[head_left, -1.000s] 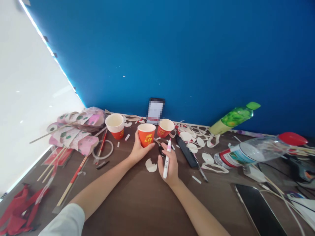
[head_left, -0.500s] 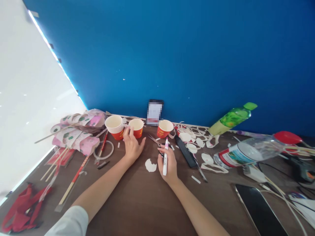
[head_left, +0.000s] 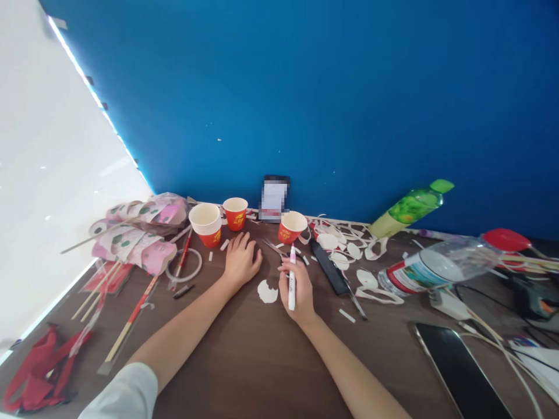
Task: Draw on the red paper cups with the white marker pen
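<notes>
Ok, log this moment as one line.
left hand: open, holding nothing | right hand: holds white marker | middle red cup: upright, beside cup stack

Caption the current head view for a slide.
The right hand holds a white marker, the left hand near red paper cups on a cluttered brown table.
</notes>
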Demonstrator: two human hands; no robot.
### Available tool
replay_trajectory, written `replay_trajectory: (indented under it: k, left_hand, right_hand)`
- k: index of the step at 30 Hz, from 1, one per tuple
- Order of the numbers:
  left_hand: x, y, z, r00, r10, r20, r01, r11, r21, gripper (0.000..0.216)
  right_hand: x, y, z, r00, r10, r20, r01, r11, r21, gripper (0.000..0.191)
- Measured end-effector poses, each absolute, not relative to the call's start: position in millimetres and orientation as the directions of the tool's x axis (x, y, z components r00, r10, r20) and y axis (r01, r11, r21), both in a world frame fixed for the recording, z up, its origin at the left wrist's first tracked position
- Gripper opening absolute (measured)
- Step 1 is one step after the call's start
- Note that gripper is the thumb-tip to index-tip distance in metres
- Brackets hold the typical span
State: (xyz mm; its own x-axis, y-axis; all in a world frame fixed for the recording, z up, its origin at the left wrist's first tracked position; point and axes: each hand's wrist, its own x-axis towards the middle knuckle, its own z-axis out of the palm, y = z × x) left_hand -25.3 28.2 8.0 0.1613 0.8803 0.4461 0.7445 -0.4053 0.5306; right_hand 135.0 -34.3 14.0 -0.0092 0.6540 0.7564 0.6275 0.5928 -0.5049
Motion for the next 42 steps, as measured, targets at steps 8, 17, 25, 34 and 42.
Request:
replay_trajectory:
  k: [8,17,25,34,42]
  left_hand:
    - [-30,22,55,0.325,0.732,0.599,0.776,-0.568,0.274,0.021]
    - [-104,24,149,0.081,0.976,0.200,0.996,-0.073,-0.044,0.033]
    - [-108,30,149,-0.038,0.990,0.138,0.998,0.030,0.059,0.031]
    - [-115,31,157,-0.152,0.934,0.323,0.971,0.079,0.227,0.027]
    - [-89,9,158,0.146,0.648,0.748,0.697,-0.603,0.387,0.027]
  right_hand:
    - [135,-35,15,-0.005,0.674,0.738,0.592,0.597,-0.541,0.025]
    - [133,-33,15,0.021,0.657,0.754,0.606,0.591,-0.532,0.022]
    - [135,-33,12,0.024,0.667,0.745,0.612,0.580,-0.538,0.022]
    - [135,-33,11,0.018,0.667,0.745,0.621,0.577,-0.531,0.023]
    - [137,-34,6,0.091,0.660,0.746,0.575,0.577,-0.580,0.039]
